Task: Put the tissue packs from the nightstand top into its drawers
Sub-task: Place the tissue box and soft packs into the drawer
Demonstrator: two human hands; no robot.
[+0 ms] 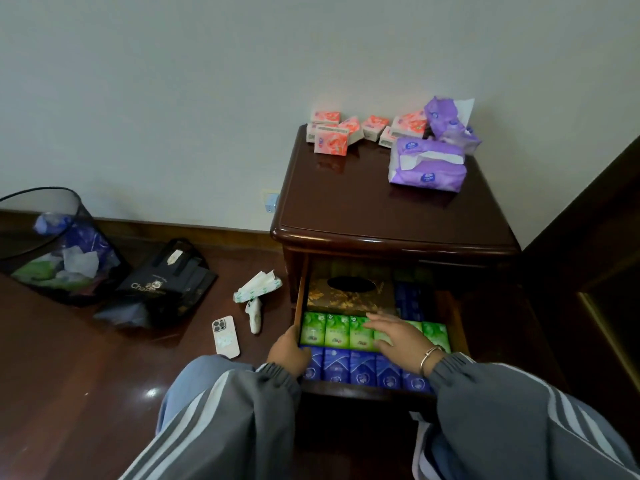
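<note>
The left hand curled round the left wall of the open drawer. Just right of it lay green packs, and the right hand rested on them flat, fingers spread. Well beyond both hands, pink packs and purple packs sat on the nightstand top.

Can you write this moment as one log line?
left hand: grips side of dark wooden drawer | right hand: flat on green tissue packs | pink tissue packs: on nightstand top
</note>
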